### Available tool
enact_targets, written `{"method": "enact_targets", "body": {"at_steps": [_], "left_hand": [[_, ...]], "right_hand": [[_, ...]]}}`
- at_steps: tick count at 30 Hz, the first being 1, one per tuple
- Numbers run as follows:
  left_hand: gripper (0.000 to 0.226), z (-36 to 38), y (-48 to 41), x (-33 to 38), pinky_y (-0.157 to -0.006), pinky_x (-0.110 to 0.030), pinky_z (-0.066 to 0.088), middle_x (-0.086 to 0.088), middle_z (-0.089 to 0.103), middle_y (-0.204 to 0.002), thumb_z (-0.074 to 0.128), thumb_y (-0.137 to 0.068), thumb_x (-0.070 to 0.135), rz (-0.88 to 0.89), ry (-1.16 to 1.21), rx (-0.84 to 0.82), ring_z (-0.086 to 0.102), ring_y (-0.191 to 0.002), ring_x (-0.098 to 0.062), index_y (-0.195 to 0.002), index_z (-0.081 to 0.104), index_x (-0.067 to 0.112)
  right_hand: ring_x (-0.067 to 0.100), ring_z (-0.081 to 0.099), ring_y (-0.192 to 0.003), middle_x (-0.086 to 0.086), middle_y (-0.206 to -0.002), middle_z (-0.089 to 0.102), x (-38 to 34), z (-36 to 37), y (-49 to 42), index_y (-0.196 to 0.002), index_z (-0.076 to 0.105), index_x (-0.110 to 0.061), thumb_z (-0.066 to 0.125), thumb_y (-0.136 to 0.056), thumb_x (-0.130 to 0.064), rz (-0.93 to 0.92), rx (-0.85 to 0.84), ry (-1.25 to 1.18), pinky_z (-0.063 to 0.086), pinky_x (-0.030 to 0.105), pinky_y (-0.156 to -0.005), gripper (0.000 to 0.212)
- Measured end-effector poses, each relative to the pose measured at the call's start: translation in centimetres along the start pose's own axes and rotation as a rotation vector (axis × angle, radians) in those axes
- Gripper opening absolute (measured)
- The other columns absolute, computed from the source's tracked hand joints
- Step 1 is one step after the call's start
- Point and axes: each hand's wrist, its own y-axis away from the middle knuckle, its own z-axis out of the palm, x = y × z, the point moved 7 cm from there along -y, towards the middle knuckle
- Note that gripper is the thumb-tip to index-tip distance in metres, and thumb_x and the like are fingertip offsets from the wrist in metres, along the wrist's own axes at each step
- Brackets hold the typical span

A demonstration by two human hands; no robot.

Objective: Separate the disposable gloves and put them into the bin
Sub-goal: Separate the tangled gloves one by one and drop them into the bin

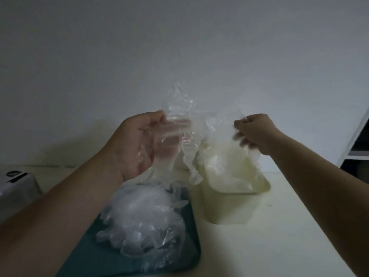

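My left hand is raised above the table and holds a bunch of clear disposable gloves between thumb and fingers. My right hand pinches one thin clear glove, which stretches away from the bunch and hangs over the cream bin. A heap of more clear gloves lies on the dark teal tray below my left hand. The bin stands just right of the tray and holds several pale gloves.
A white box with a black mark sits at the left table edge. A white shelf unit stands at the far right. A plain wall rises behind the pale tabletop.
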Motion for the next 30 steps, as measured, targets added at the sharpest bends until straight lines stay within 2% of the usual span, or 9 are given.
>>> {"method": "enact_targets", "body": {"at_steps": [6, 8, 10, 12, 14, 17, 20, 23, 30], "left_hand": [[0.014, 0.5, -2.6, -3.6, -0.058, -0.028, 0.060, -0.013, 0.076, -0.124, 0.057, -0.105, 0.034, -0.093, -0.080, 0.068, 0.072, -0.085, -0.022, -0.105, 0.062, 0.020], [0.011, 0.8, -3.5, -4.8, -0.061, -0.033, 0.063, -0.016, 0.077, -0.119, 0.060, -0.105, 0.026, -0.101, -0.102, 0.115, 0.075, -0.079, -0.023, -0.105, 0.065, 0.016], [0.009, 0.9, -4.5, -6.0, -0.063, -0.035, 0.061, -0.017, 0.079, -0.103, 0.061, -0.105, 0.017, -0.101, -0.143, 0.190, 0.075, -0.072, -0.023, -0.106, 0.068, 0.011], [0.009, 1.2, -6.0, -7.3, -0.053, -0.033, 0.057, -0.014, 0.080, -0.089, 0.059, -0.106, 0.012, -0.117, -0.217, 0.220, 0.076, -0.067, -0.025, -0.109, 0.065, 0.006], [0.011, 1.8, -7.8, -8.8, -0.054, -0.033, 0.058, -0.020, 0.079, -0.091, 0.058, -0.105, 0.006, -0.168, -0.271, 0.240, 0.078, -0.075, -0.032, -0.113, 0.064, 0.000], [0.013, 3.1, -9.8, -10.6, -0.055, -0.035, 0.060, -0.024, 0.075, -0.086, 0.059, -0.098, -0.009, -0.232, -0.345, 0.221, 0.077, -0.075, -0.036, -0.109, 0.063, -0.003], [0.030, 5.1, -11.2, -11.5, -0.063, -0.043, 0.065, -0.020, 0.068, -0.102, 0.059, -0.090, -0.022, -0.238, -0.407, 0.177, 0.076, -0.075, -0.036, -0.109, 0.059, 0.001], [0.031, 6.2, -11.9, -11.9, -0.076, -0.055, 0.065, -0.023, 0.064, -0.099, 0.055, -0.091, -0.023, -0.248, -0.498, 0.175, 0.073, -0.074, -0.037, -0.109, 0.058, 0.001], [0.026, 5.1, -11.2, -10.5, -0.090, -0.041, 0.063, -0.016, 0.058, -0.115, 0.063, -0.092, -0.011, -0.248, -0.579, 0.202, 0.070, -0.094, -0.030, -0.114, 0.061, 0.003]], "right_hand": [[0.030, 0.068, -0.049, 0.022, -0.075, 0.074, 5.2, 3.7, -1.5, -0.080, 0.070, -0.001, 0.061, -0.095, -0.015, 0.037, -0.065, 0.376, 0.056, 0.033, -0.047, 0.022], [0.027, 0.070, -0.066, 0.013, -0.088, 0.073, 5.6, 5.0, -1.1, -0.077, 0.064, -0.012, 0.062, -0.092, -0.018, -0.017, -0.100, 0.563, 0.058, 0.033, -0.061, 0.016], [0.027, 0.069, -0.094, 0.007, -0.111, 0.071, 5.0, 5.3, -0.8, -0.096, 0.065, -0.018, 0.067, -0.091, -0.023, -0.103, -0.098, 0.708, 0.058, 0.036, -0.081, 0.007], [0.027, 0.064, -0.118, 0.005, -0.131, 0.065, 4.2, 4.6, -0.7, -0.134, 0.061, -0.021, 0.075, -0.091, -0.033, -0.173, -0.093, 0.713, 0.055, 0.039, -0.097, 0.047], [0.026, 0.058, -0.129, 0.006, -0.140, 0.060, 3.6, 2.4, -1.0, -0.149, 0.050, -0.019, 0.078, -0.090, -0.040, -0.202, -0.050, 0.664, 0.050, 0.040, -0.105, 0.069], [0.024, 0.059, -0.128, 0.006, -0.136, 0.063, 3.1, -1.1, -0.6, -0.146, 0.053, -0.018, 0.075, -0.091, -0.045, -0.186, -0.007, 0.585, 0.048, 0.039, -0.106, 0.065], [0.022, 0.066, -0.116, 0.005, -0.127, 0.071, 2.2, -2.9, 1.0, -0.132, 0.066, -0.015, 0.069, -0.097, -0.033, -0.240, 0.034, 0.511, 0.051, 0.036, -0.104, 0.039], [0.029, 0.070, -0.110, 0.014, -0.118, 0.075, 0.9, -1.2, 3.0, -0.114, 0.072, 0.002, 0.063, -0.098, -0.022, -0.298, -0.130, 0.520, 0.054, 0.042, -0.103, 0.030], [0.024, 0.049, -0.140, 0.002, -0.160, 0.045, 2.8, 6.6, 6.4, -0.160, 0.034, -0.025, 0.059, -0.102, -0.044, -0.226, -0.656, 0.790, 0.039, 0.031, -0.108, 0.066]]}}
